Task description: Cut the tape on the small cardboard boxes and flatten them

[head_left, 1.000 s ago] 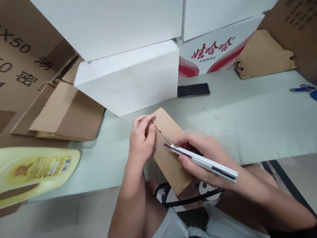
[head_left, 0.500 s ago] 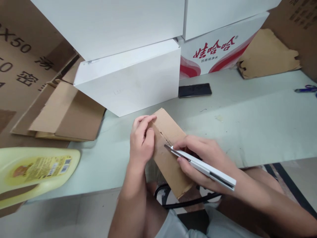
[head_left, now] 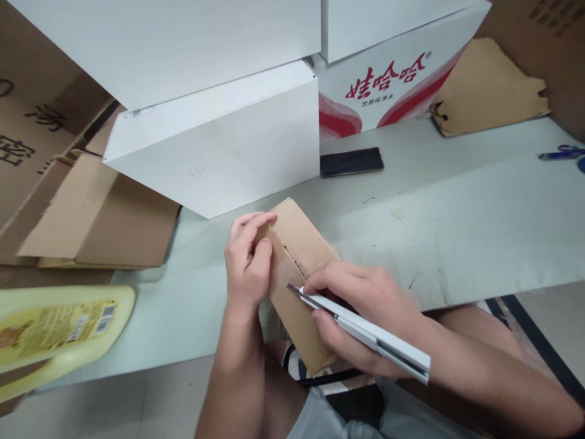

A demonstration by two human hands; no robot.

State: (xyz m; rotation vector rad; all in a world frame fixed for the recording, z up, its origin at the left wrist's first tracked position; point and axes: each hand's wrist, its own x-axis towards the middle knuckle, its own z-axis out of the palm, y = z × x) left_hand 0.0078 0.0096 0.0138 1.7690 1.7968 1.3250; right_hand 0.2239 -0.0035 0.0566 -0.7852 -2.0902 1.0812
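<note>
A small brown cardboard box [head_left: 295,305] lies at the table's front edge, with a rough, partly cut seam running along its top. My left hand [head_left: 249,259] grips its left side, fingers over the far corner and thumb on the upper face. In my right hand [head_left: 361,311] is a white utility knife [head_left: 365,332], held between thumb and fingers. Its blade is out and points left, the tip over the cardboard just beside the seam. Whether the tip touches the surface I cannot tell.
White boxes [head_left: 219,152] are stacked behind, beside a red-and-white carton [head_left: 379,91]. A black phone [head_left: 351,162] lies before them. On the left are an open cardboard box [head_left: 123,219] and a yellow bottle [head_left: 109,317]. Torn cardboard [head_left: 491,91] and blue scissors [head_left: 560,153] are at right.
The view has shifted a little, so most things appear further left. Both hands keep their grips, and the knife tip sits slightly farther from the seam.
</note>
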